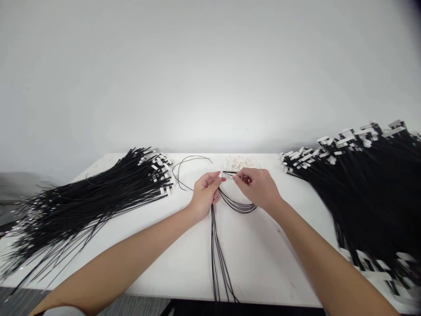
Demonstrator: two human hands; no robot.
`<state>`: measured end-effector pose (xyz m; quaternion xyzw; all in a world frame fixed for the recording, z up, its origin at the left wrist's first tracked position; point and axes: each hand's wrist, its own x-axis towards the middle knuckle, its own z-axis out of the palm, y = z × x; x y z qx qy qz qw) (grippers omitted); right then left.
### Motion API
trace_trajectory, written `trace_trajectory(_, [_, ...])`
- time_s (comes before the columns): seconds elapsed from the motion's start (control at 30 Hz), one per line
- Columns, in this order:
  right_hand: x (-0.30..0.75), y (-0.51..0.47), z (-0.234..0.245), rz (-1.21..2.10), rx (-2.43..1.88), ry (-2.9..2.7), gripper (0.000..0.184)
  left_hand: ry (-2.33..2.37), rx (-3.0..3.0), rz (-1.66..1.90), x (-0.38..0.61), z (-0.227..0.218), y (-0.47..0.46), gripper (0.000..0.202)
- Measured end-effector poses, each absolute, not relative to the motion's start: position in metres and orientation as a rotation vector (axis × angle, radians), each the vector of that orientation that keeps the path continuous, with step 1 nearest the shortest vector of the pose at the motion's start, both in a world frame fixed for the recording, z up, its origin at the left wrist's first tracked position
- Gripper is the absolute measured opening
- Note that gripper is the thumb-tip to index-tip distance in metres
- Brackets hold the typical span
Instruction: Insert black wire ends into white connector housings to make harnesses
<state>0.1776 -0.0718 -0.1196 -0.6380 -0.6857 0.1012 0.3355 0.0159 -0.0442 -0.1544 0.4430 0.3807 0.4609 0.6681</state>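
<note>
Over the middle of the white table (pixel 256 259), my left hand (pixel 205 195) is closed around a small bunch of thin black wires (pixel 219 250) and pinches a small white connector (pixel 224 174) between thumb and finger. My right hand (pixel 258 186) is closed in a pinch on the end of one black wire and holds it against that connector. The wires loop below my right hand and trail off the table's front edge.
A large fan of black wires with white tags (pixel 85 202) lies on the left. A bigger heap of the same tagged wires (pixel 368 184) covers the right side. A small pile of white connectors (pixel 241 162) sits behind my hands. A plain wall stands behind.
</note>
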Motion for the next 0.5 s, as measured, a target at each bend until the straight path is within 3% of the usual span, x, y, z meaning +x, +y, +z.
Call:
trace_trajectory(0.17, [0.179, -0.070, -0.124, 0.147, -1.666, -1.821, 0.019, 0.830, 0.993, 1.039, 0.015, -0.154, -0.044, 0.030])
trace_trajectory(0.5, [0.180, -0.071, -0.134, -0.433, -1.660, -2.041, 0.026, 0.774, 1.009, 0.999, 0.013, -0.153, -0.043, 0.025])
